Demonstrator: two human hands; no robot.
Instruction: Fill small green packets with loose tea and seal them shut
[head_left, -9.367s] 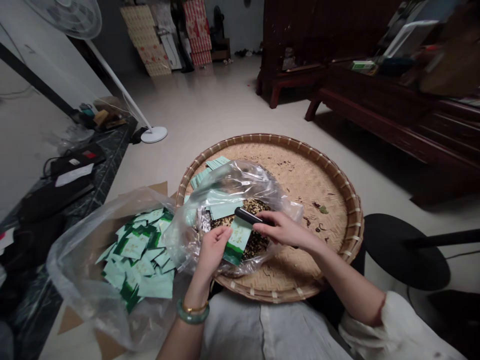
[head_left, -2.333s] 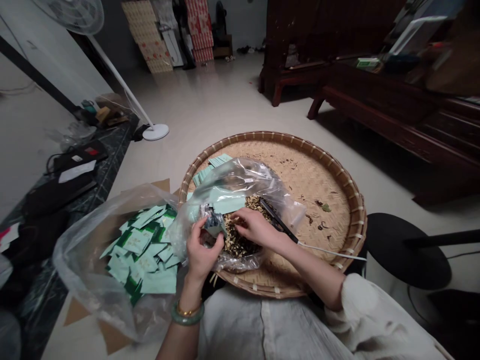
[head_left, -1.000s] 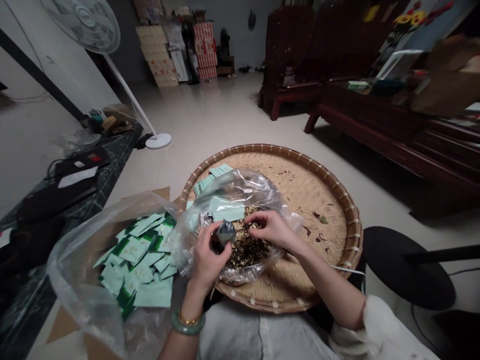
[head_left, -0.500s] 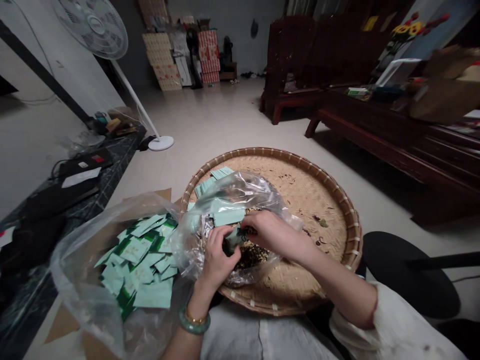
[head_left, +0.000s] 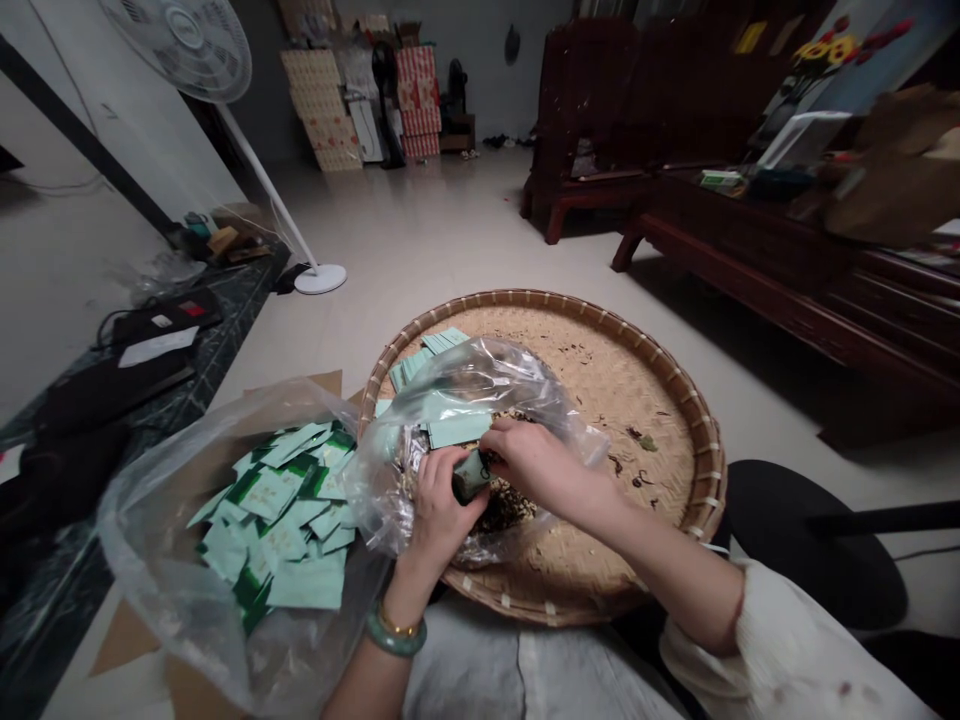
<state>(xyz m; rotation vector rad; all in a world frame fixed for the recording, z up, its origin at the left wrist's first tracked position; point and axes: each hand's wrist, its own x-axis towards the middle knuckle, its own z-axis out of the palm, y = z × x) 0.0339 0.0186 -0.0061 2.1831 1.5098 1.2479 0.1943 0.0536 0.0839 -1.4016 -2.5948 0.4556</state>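
My left hand [head_left: 439, 505] is wrapped round a small green packet [head_left: 471, 477], its mouth turned toward my right hand. At that mouth my right hand [head_left: 534, 458] has its fingers pinched together on dark, curled dried leaves, mostly hidden by the fingers. Both hands are over an open clear plastic bag [head_left: 499, 362] holding dark and pale dried leaves [head_left: 499, 512]. A stack of flat light-green packets [head_left: 459, 430] lies in the bag, just beyond my fingers. The bag sits in a round woven bamboo tray [head_left: 600, 375], in front of my lap.
Left of the tray, another plastic bag [head_left: 142, 525] holds many green packets [head_left: 281, 525]. More flat packets [head_left: 444, 341] lie at the tray's far left. A white fan [head_left: 266, 190] stands behind, a dark wooden table [head_left: 750, 250] at right, a black round base [head_left: 810, 560] near my right arm.
The packet in my left hand is turned so its dark side and rounded shape show more. My right fingers remain at its mouth, barely shifted. The view has moved slightly.
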